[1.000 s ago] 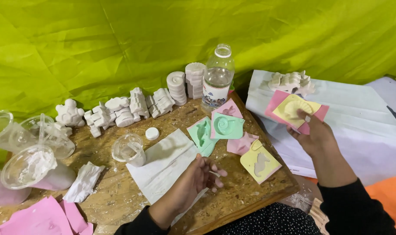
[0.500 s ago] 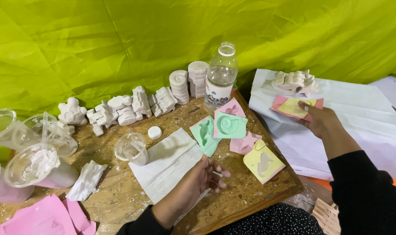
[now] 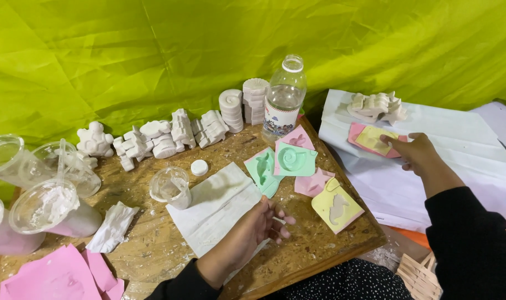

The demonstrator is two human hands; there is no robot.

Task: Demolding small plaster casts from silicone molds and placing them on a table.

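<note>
Several clear plastic cups (image 3: 47, 183) stand at the far left of the wooden table (image 3: 153, 244), one holding white powder; pink sheets (image 3: 58, 275) lie below them at the near edge. A row of white plaster casts (image 3: 164, 133) runs along the back of the table, with a small clear cup (image 3: 172, 188) and a white bottle cap (image 3: 199, 167) in front. A white paper towel (image 3: 217, 205) lies at centre. The left hand (image 3: 253, 230) rests on the towel's right edge, fingers loosely curled around a thin white stick. Beside it lie green silicone moulds (image 3: 283, 162), a pink mould (image 3: 314, 182) and a yellow seahorse mould (image 3: 337, 205); a clear water bottle (image 3: 283, 100) stands behind them. To the right, on white paper (image 3: 458, 144), the right hand (image 3: 417, 154) pinches a yellow mould (image 3: 378, 139) that lies on a pink one, just below a second cluster of casts (image 3: 376, 106).
</note>
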